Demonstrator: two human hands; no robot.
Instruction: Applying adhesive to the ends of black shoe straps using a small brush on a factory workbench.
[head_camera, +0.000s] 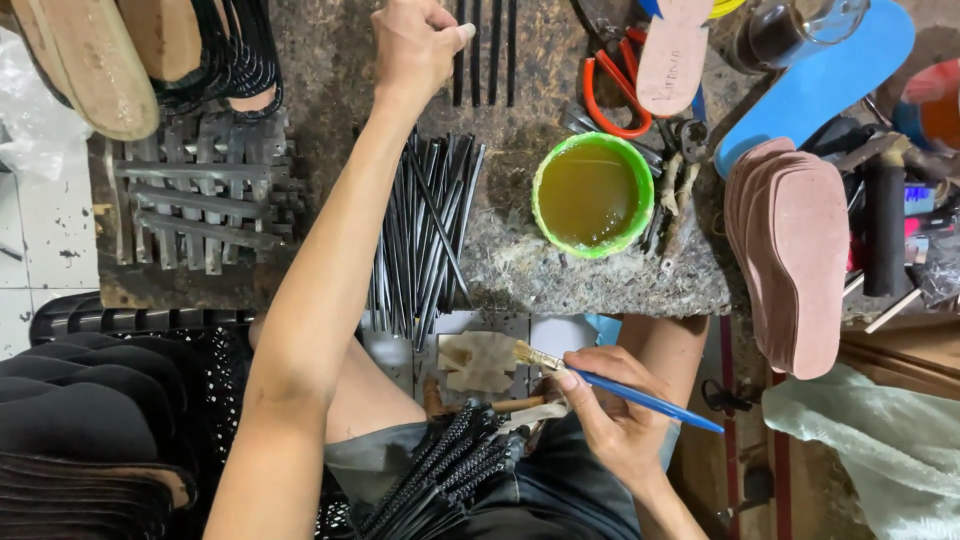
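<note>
My left hand (415, 42) reaches to the far side of the stained work board (540, 275), its fingers closed at the near end of a few black strips (487, 50) laid side by side. My right hand (612, 405) is low over my lap and grips a blue-handled brush (620, 388) with its pale bristles pointing left. A green bowl of yellowish glue (592, 195) stands on the board ahead of the brush. A bundle of thin black strips (425, 235) lies fanned out left of the bowl. More black braided straps (450, 470) rest on my lap.
A stack of brown insoles (795, 260) lies right of the bowl, with a blue insole (830, 75) and orange-handled scissors (610, 90) behind. Grey strips (200, 195) are laid out at left, tan soles (90, 60) at the top left, black soles (80, 430) at the bottom left.
</note>
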